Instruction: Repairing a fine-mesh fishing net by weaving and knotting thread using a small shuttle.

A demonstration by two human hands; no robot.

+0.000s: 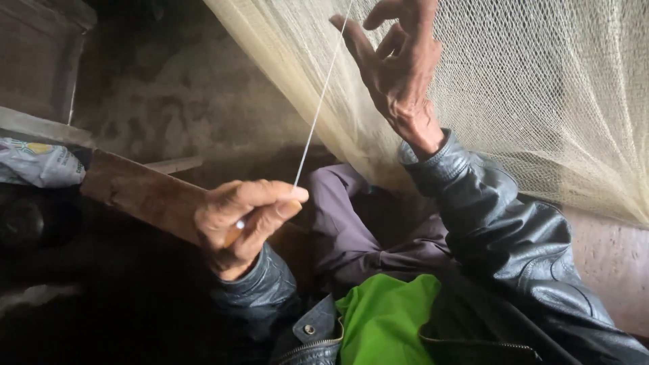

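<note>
Green cloth (382,318) lies nearest; left hand (243,226) pinches a taut thread (318,108) and small tool, keeping tension, while right hand (399,67) spreads loosely against netting (541,101).

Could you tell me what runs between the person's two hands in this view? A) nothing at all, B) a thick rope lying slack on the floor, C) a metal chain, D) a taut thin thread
D: a thin pale thread stretches straight from the pinching left hand up to the raised right hand at the net.
</note>
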